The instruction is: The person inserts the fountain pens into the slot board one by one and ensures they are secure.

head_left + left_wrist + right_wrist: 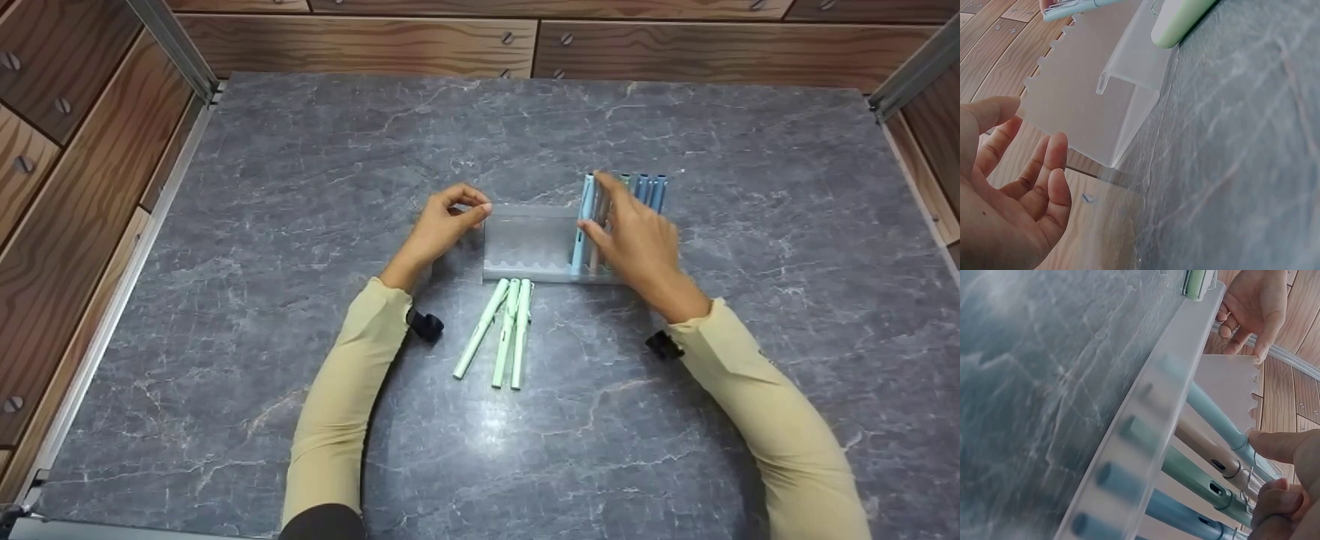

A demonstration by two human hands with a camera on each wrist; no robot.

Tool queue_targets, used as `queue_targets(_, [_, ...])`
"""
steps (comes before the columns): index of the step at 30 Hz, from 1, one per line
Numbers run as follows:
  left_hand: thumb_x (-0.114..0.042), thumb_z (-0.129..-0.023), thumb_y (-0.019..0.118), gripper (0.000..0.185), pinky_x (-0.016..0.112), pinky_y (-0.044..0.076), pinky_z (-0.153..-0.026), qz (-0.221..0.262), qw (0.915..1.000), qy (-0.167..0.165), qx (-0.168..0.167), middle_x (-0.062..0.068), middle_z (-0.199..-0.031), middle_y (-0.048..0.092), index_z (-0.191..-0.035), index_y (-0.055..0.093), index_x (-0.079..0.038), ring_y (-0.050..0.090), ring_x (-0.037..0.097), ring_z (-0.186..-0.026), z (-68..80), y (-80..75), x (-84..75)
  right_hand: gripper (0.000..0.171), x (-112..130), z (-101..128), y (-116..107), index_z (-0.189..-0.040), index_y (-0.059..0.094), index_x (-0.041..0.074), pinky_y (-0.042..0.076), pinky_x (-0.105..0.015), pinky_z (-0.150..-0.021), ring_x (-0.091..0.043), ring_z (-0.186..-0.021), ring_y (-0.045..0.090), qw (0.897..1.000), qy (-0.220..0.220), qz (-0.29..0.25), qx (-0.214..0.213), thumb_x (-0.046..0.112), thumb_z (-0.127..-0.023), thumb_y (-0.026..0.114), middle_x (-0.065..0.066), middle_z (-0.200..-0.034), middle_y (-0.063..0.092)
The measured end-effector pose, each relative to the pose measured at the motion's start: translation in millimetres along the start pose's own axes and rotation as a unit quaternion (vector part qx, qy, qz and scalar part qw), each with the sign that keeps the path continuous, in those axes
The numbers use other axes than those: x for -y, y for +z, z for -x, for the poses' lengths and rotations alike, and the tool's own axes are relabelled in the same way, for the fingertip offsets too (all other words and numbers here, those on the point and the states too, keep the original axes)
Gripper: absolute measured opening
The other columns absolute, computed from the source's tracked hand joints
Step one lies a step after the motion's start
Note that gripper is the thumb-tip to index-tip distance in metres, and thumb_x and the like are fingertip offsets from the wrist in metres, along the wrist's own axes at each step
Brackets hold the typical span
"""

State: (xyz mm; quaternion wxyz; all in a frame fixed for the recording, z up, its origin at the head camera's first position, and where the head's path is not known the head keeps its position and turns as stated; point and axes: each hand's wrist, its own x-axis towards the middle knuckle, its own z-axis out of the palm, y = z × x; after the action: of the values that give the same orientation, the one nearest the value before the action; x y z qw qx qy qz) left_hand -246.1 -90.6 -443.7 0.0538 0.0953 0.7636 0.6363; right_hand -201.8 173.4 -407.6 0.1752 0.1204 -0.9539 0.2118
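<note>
A clear plastic pen stand (529,236) with a notched edge stands tilted on the table. My left hand (450,217) pinches its upper left corner between thumb and finger; the other fingers are loosely bent in the left wrist view. My right hand (641,236) holds a light blue pen (583,225) near its cap, the thumb on its side and the index finger near its top. Beside it in the stand are a brownish pen (1207,447), a green pen (1196,478) and darker blue pens (1182,514). In the head view my right hand partly hides them.
Three pale green pens (508,337) lie on the grey marbled table (300,187) just in front of the stand. Wood-patterned panels (360,45) and metal rails (176,49) border the table. Black wrist cameras (426,326) sit on both forearms.
</note>
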Motion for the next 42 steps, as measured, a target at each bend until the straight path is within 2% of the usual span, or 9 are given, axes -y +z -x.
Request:
queue_targets(11, [-0.012,-0.089,0.066,0.017,0.042,0.057,-0.079,-0.002,1.0000,0.000,-0.005,0.003,-0.093,0.063,-0.101,0.066,0.000,0.065,0.028,-0.078,-0.5,0.6,-0.8,0.069,0.7,-1.2,0.2,-0.141,0.043,0.012,0.032,-0.030,-0.044,-0.018,-0.051,0.038,1.000,0.000,-0.001,0.012,0.028,-0.082,0.076,-0.007,-0.067,0.050])
queue_targets(17, [-0.013,-0.090,0.066,0.018,0.041,0.057,-0.078,-0.004,1.0000,0.002,-0.005,0.003,-0.093,0.064,-0.101,0.066,0.000,0.066,0.035,-0.083,-0.5,0.4,0.2,0.077,0.8,3.1,-1.7,-0.144,0.038,0.012,0.031,-0.028,-0.044,-0.017,-0.051,0.039,1.000,-0.005,-0.013,0.017,0.033,-0.081,0.077,-0.008,-0.066,0.053])
queue_targets(20, [-0.012,-0.090,0.066,0.018,0.041,0.057,-0.078,-0.003,1.0000,0.005,-0.007,0.003,-0.092,0.064,-0.101,0.065,0.001,0.066,0.038,-0.085,-0.2,0.3,-0.2,0.077,2.0,6.9,-2.8,-0.142,0.040,0.010,0.031,-0.028,-0.045,-0.015,-0.052,0.041,0.999,-0.022,-0.028,0.004,0.034,-0.080,0.077,-0.010,-0.069,0.058])
queue_targets(25, [-0.013,-0.090,0.066,0.017,0.040,0.056,-0.078,-0.005,1.0000,0.002,-0.007,0.003,-0.092,0.063,-0.102,0.066,0.000,0.066,0.035,-0.082,-0.1,0.3,-0.5,0.076,6.7,14.5,-4.5,-0.140,0.043,0.007,0.028,-0.024,-0.045,-0.009,-0.054,0.035,0.998,-0.046,-0.051,-0.009,0.035,-0.079,0.078,-0.009,-0.083,0.060])
queue_targets(31, [-0.013,-0.091,0.065,0.017,0.039,0.056,-0.077,-0.006,0.9999,-0.009,-0.007,0.003,-0.092,0.062,-0.102,0.066,0.000,0.064,0.024,-0.075,-0.2,-0.2,-0.8,0.072,14.5,25.0,-2.9,-0.138,0.044,0.006,0.035,-0.021,-0.048,-0.008,-0.061,0.042,0.993,-0.045,-0.102,0.042,0.035,-0.081,0.077,-0.010,-0.099,0.056])
queue_targets(36, [-0.013,-0.090,0.066,0.017,0.037,0.056,-0.076,-0.009,0.9999,-0.011,-0.010,0.003,-0.092,0.062,-0.101,0.066,-0.001,0.064,0.020,-0.073,-0.6,0.4,-0.7,0.072,20.1,32.6,0.6,-0.139,0.044,0.006,0.039,-0.025,-0.055,-0.015,-0.066,0.048,0.985,-0.028,-0.144,0.089,0.032,-0.081,0.077,-0.010,-0.104,0.054])
queue_targets(39, [-0.014,-0.090,0.066,0.017,0.038,0.056,-0.077,-0.007,0.9999,-0.011,-0.011,0.003,-0.091,0.062,-0.101,0.066,-0.001,0.064,0.019,-0.074,-0.5,0.7,-0.6,0.072,23.0,36.8,3.3,-0.139,0.044,0.006,0.043,-0.027,-0.060,-0.018,-0.068,0.051,0.978,-0.020,-0.172,0.113,0.030,-0.080,0.078,-0.014,-0.108,0.052])
queue_targets(42, [-0.014,-0.090,0.066,0.017,0.039,0.056,-0.078,-0.005,0.9999,-0.011,-0.012,0.003,-0.092,0.063,-0.101,0.066,-0.001,0.065,0.024,-0.077,-0.7,0.9,-0.7,0.072,24.7,40.7,6.6,-0.140,0.043,0.007,0.046,-0.028,-0.064,-0.019,-0.069,0.054,0.973,-0.013,-0.185,0.141,0.030,-0.081,0.077,-0.016,-0.111,0.050])
